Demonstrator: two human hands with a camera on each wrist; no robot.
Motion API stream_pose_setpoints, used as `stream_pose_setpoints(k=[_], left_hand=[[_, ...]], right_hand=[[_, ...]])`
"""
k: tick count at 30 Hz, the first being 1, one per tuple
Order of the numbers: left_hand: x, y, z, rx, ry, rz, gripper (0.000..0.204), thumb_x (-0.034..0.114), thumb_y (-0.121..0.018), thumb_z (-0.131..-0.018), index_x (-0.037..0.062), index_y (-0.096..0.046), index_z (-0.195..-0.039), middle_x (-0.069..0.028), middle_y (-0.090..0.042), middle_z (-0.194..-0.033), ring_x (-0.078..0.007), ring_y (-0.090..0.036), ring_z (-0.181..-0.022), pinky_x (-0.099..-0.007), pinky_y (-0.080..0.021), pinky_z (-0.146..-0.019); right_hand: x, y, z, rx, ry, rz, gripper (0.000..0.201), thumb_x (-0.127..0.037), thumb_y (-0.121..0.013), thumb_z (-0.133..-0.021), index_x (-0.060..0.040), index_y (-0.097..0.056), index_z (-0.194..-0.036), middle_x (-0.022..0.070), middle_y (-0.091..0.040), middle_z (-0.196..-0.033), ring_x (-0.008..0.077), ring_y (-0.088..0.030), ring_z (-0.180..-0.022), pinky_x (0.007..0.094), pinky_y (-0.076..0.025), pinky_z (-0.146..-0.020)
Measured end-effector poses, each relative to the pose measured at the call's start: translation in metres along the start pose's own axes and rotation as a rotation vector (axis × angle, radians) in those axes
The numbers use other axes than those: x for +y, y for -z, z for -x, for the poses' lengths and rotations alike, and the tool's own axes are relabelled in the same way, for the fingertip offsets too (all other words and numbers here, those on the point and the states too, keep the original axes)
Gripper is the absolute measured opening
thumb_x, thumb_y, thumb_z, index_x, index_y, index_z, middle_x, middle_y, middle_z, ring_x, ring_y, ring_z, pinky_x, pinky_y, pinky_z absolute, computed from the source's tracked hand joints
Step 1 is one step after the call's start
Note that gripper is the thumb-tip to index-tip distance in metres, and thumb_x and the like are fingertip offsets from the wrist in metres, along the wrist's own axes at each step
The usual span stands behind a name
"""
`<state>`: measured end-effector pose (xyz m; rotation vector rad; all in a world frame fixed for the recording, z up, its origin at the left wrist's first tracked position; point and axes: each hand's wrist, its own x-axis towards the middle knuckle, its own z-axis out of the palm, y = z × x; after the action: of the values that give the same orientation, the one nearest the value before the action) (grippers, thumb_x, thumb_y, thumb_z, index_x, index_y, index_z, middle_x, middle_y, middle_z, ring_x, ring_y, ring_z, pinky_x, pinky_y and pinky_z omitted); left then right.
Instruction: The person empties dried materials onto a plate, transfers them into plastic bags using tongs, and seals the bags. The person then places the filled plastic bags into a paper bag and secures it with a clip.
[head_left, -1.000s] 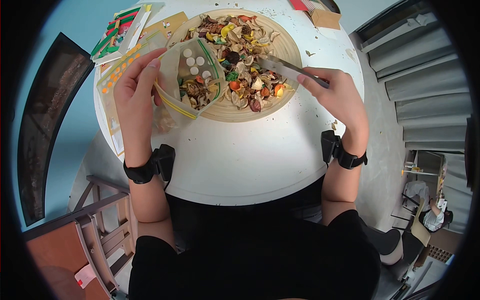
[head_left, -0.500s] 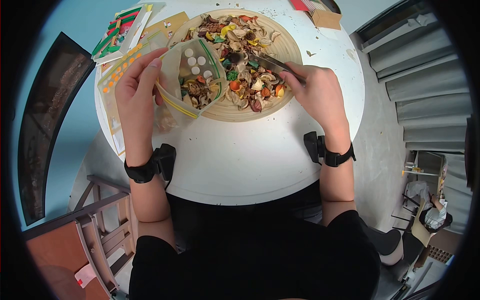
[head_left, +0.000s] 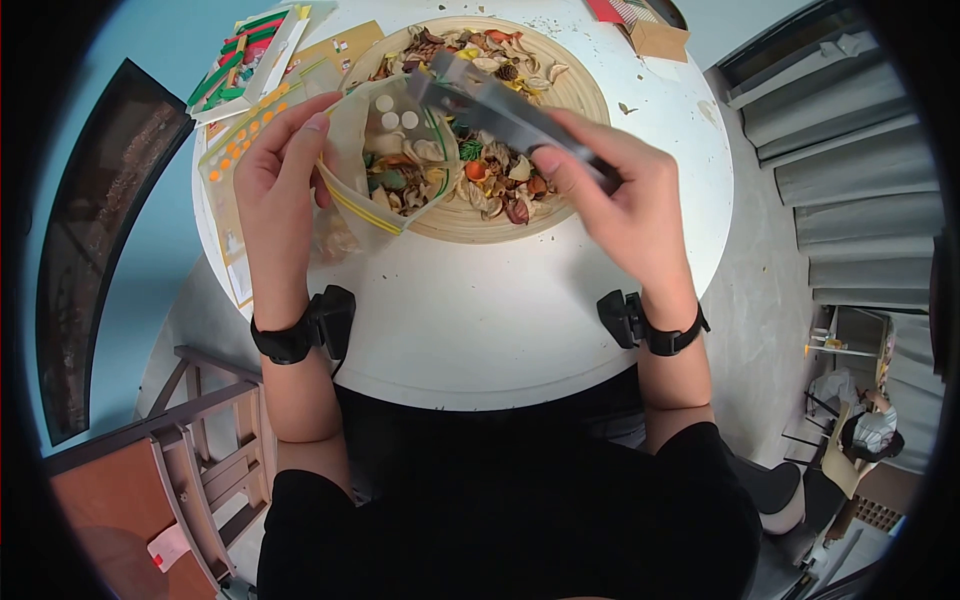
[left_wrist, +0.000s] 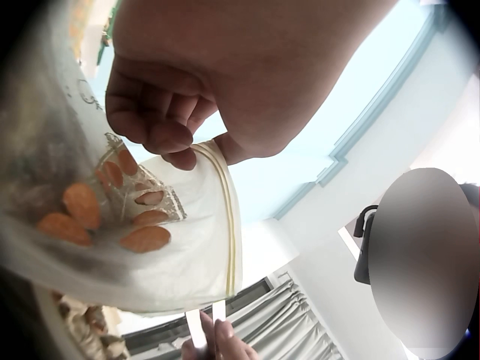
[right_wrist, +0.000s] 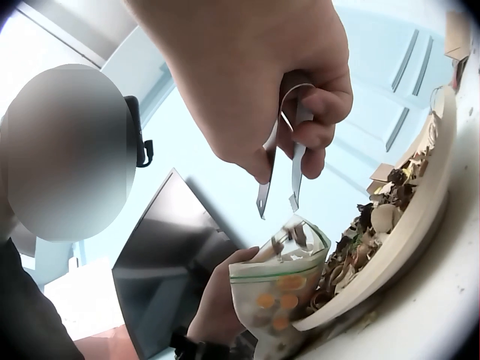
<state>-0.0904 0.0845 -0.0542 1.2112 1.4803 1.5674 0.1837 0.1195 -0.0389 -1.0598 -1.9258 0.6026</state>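
Note:
My left hand pinches the rim of a clear zip bag, which stands open and holds dried petals. Metal tongs, slightly blurred, are gripped by my right hand, their tips over the bag's mouth. In the right wrist view the tongs have their tips apart just above the bag, with nothing visible between them. Beside the bag lies a round wooden plate covered with dried petals, cones and orange pieces. The left wrist view shows orange dots on the bag.
A white box with red and green pieces stands at the back left, near brown card. At the back right is a brown paper box. Petal crumbs are scattered on the white table. A person sits far off at right.
My right hand has moved left, bringing the tongs from the petals on the plate up over the bag. More pieces show in the bag's mouth. My left hand stays nearly still.

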Motion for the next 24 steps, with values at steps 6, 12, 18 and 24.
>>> stream_pose_setpoints(k=[6,12,18,24], left_hand=[[-0.001,0.0,0.0,0.004,-0.005,0.011,0.028,0.021,-0.062,-0.102,0.0042,-0.074,-0.12,0.0053,-0.055,-0.068,-0.0015,-0.044,-0.057,-0.0187,-0.034,-0.051],[-0.001,0.001,-0.001,0.006,-0.002,0.002,0.028,0.021,-0.062,-0.102,0.0044,-0.074,-0.121,0.0054,-0.056,-0.068,-0.0014,-0.044,-0.057,-0.0185,-0.034,-0.051],[-0.002,0.001,-0.001,0.011,-0.001,0.001,0.028,0.021,-0.062,-0.102,0.0044,-0.074,-0.121,0.0055,-0.056,-0.069,-0.0013,-0.045,-0.057,-0.0183,-0.035,-0.051],[-0.002,0.001,-0.001,0.005,-0.008,-0.003,0.028,0.022,-0.062,-0.102,0.0046,-0.074,-0.121,0.0055,-0.056,-0.069,-0.001,-0.045,-0.058,-0.0182,-0.035,-0.051]], right_hand=[[0.019,0.004,-0.007,0.04,-0.089,0.341,0.039,-0.029,-0.078,-0.09,0.0007,-0.075,-0.115,0.0185,-0.073,-0.082,0.0271,-0.07,-0.067,0.0337,-0.055,-0.064],[0.018,-0.009,0.0,-0.101,-0.103,0.561,0.036,-0.033,-0.077,-0.088,-0.009,-0.077,-0.115,0.0122,-0.069,-0.075,0.0311,-0.07,-0.067,0.0391,-0.055,-0.062],[0.024,-0.008,0.002,-0.059,-0.074,0.646,0.031,-0.031,-0.077,-0.088,-0.0085,-0.078,-0.109,0.0105,-0.068,-0.074,0.0313,-0.068,-0.064,0.0408,-0.054,-0.059],[0.025,-0.008,0.001,-0.055,-0.026,0.639,0.026,-0.026,-0.076,-0.089,-0.0078,-0.078,-0.107,0.0124,-0.068,-0.072,0.0329,-0.067,-0.063,0.0414,-0.053,-0.058]])
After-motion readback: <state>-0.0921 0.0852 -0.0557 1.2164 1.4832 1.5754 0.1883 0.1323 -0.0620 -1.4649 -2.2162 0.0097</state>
